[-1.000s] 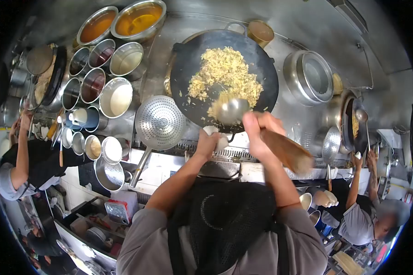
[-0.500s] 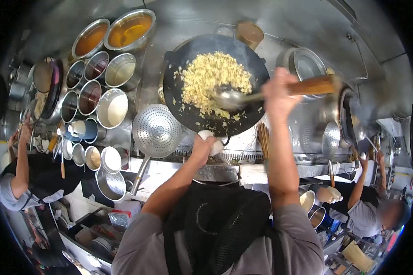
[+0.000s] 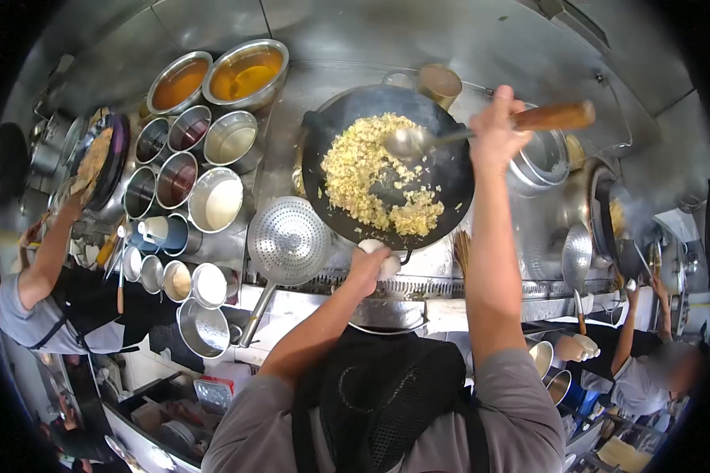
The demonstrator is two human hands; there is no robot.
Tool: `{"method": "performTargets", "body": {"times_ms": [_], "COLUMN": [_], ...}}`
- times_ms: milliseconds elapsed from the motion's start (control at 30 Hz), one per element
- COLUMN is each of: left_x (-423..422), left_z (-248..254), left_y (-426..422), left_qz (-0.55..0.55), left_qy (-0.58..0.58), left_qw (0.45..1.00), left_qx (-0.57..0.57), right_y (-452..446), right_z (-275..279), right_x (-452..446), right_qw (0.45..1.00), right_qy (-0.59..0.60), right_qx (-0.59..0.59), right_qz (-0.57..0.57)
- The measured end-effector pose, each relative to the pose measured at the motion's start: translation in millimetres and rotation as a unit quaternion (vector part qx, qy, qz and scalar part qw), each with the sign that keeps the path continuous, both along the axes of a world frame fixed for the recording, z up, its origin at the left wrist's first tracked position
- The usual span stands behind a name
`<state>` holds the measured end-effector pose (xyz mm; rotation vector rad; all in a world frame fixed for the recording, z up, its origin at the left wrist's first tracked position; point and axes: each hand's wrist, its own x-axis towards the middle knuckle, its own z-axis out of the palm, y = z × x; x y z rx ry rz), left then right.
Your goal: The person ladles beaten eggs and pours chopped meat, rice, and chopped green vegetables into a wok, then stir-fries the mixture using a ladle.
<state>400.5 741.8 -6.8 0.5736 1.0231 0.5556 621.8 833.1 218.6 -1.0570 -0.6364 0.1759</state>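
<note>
A black wok (image 3: 450,189) stands on the stove with loose, yellowish fried rice (image 3: 355,169) in it. The rice lies mostly along the left side, with a smaller heap at the lower right. My right hand (image 3: 498,134) is closed round the handle of a ladle (image 3: 405,143), whose metal bowl touches the rice near the wok's far side. The wooden handle end sticks out to the right. At the wok's near edge, my left hand (image 3: 368,268) grips a folded white cloth (image 3: 386,264) against the rim, beside the small loop handle.
A perforated strainer (image 3: 289,240) lies left of the wok. Farther left stand several metal seasoning pots (image 3: 215,199) and two bowls of orange liquid (image 3: 247,72). A bamboo brush (image 3: 463,252) and a skimmer (image 3: 577,256) are to the right. Co-workers (image 3: 43,303) stand on both sides.
The ladle has moved from the wok's middle toward its far side. Some rice now forms a separate heap at the lower right. My left hand stays at the rim; the view has shifted slightly.
</note>
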Motion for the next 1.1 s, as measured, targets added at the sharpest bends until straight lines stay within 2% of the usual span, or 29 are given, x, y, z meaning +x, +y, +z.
{"method": "performTargets", "body": {"times_ms": [33,67,100,167,267,300,367,400,433,500,567,600,633,667,700,733,767,800,833,900,933,967,1000,1033,1100], "left_x": [0,0,1,-1,-3,-2,-1,-1,-2,-8,-12,-9,-14,-38,-36,-33,-39,-44,-37,-25,-15,-4,0,2,-22], "left_z": [6,12,7,-3,7,5,-2,0,-1,41,88,85,58,64,85,95,104,134,155,163,155,120,76,50,46], "left_y": [0,1,3,2,3,7,10,7,1,-27,-45,-46,-38,-75,-74,-84,-121,-140,-147,-134,-114,-99,-113,-124,-173], "left_qz": [0.003,-0.004,-0.004,-0.001,-0.005,-0.003,-0.020,-0.003,-0.004,0.067,0.088,0.089,0.022,-0.110,-0.233,-0.071,0.089,0.061,0.093,0.112,0.099,0.075,0.085,0.092,0.069], "left_qy": [-0.028,-0.025,-0.027,-0.068,-0.068,-0.069,-0.089,-0.100,-0.072,-0.111,-0.141,-0.072,-0.079,0.093,0.240,0.077,-0.086,-0.048,-0.061,-0.028,-0.069,-0.035,-0.019,-0.006,-0.025], "left_qw": [0.999,0.999,0.999,0.997,0.996,0.996,0.993,0.991,0.996,0.989,0.986,0.989,0.982,0.989,0.898,0.985,0.991,0.996,0.993,0.990,0.992,0.996,0.996,0.995,0.997], "left_qx": [-0.028,-0.038,-0.032,-0.032,-0.057,-0.048,-0.082,-0.090,-0.043,-0.069,-0.002,-0.094,-0.171,0.044,0.288,0.135,-0.056,-0.045,-0.031,-0.086,-0.047,-0.035,-0.008,0.024,0.031], "right_y": [6,13,9,1,5,7,6,21,21,-3,-26,-35,-51,-65,-84,-116,-147,-179,-189,-211,-195,-180,-155,-159,-168], "right_z": [-19,-47,-43,-17,27,31,33,4,-15,-19,-10,-12,-16,4,17,47,67,85,79,56,24,-1,-37,-33,-17], "right_x": [-3,-12,-25,-36,-50,-54,-60,-48,-54,-56,-48,-39,-41,-46,-47,-54,-56,-57,-59,-75,-78,-73,-61,-59,-51], "right_qw": [0.999,0.999,0.996,0.967,0.961,0.962,0.997,0.993,0.996,0.960,0.947,0.955,0.961,0.963,0.965,0.963,0.961,0.952,0.953,0.953,0.958,0.958,0.961,0.963,0.953], "right_qy": [0.008,-0.037,-0.011,-0.060,-0.116,-0.118,-0.056,-0.084,-0.017,-0.110,-0.137,-0.120,-0.096,-0.074,-0.038,-0.024,-0.003,-0.019,-0.014,0.024,0.033,0.001,-0.080,-0.078,-0.113], "right_qx": [0.045,-0.009,-0.056,-0.180,-0.220,-0.211,0.033,0.073,0.002,-0.209,-0.229,-0.205,-0.188,-0.186,-0.147,-0.118,-0.078,-0.065,-0.066,-0.037,-0.036,-0.097,-0.090,-0.084,-0.110], "right_qz": [0.017,0.027,0.074,0.171,0.124,0.124,0.047,0.037,0.087,0.148,0.178,0.176,0.180,0.182,0.212,0.240,0.265,0.297,0.296,0.299,0.283,0.272,0.249,0.246,0.258]}}
